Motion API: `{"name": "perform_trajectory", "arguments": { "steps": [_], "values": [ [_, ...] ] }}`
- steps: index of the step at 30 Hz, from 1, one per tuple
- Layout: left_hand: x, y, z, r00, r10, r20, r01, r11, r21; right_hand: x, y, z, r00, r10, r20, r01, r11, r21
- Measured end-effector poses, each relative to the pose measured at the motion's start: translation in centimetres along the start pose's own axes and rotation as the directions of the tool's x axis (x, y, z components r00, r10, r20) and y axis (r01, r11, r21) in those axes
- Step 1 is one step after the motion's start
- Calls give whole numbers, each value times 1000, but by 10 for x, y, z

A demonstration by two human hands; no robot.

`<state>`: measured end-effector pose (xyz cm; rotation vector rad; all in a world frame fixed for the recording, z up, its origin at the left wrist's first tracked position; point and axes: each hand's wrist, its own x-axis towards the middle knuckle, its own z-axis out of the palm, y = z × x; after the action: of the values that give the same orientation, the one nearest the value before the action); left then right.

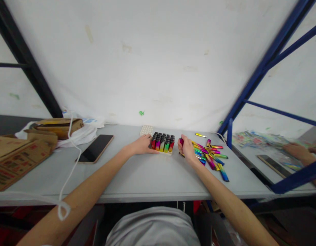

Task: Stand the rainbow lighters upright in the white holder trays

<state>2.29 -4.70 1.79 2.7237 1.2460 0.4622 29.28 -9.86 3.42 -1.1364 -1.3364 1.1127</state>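
A white tray (166, 153) stands on the table with upright lighters (163, 143) packed in rows, their black tops upward and their bodies red, pink, yellow and green. My left hand (143, 145) grips the tray's left side, thumb along the front edge and fingers behind. To the right of the tray, my right hand (186, 148) is closed around a lighter, whose purple end (181, 141) shows above the fingers. Beside that hand lies a loose heap of shiny, coloured lighters (211, 159), partly hidden by it.
Behind my left hand lies a white tray with holes (147, 130). A phone (97, 148), a white cable (70, 164) and cardboard boxes (27, 157) are at left. A blue metal frame (239, 97) stands at right; another person's hand (296, 150) is beyond it.
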Motion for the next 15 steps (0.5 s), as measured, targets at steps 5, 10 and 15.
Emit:
{"name": "perform_trajectory", "arguments": {
  "steps": [5, 10, 15],
  "values": [
    [0, 0, -1, 1000, -19, -7, 20, 1000, 12, -2, 0, 0, 1000, 11, -24, -11, 1000, 2],
    [-1, 1, -3, 1000, -19, 1, 19, 1000, 7, -2, 0, 0, 1000, 13, -14, -13, 999, 35],
    [0, 0, -1, 1000, -8, -8, 8, 1000, 6, 0, -2, -2, 999, 18, 33, -20, 998, 65]
  ]
}}
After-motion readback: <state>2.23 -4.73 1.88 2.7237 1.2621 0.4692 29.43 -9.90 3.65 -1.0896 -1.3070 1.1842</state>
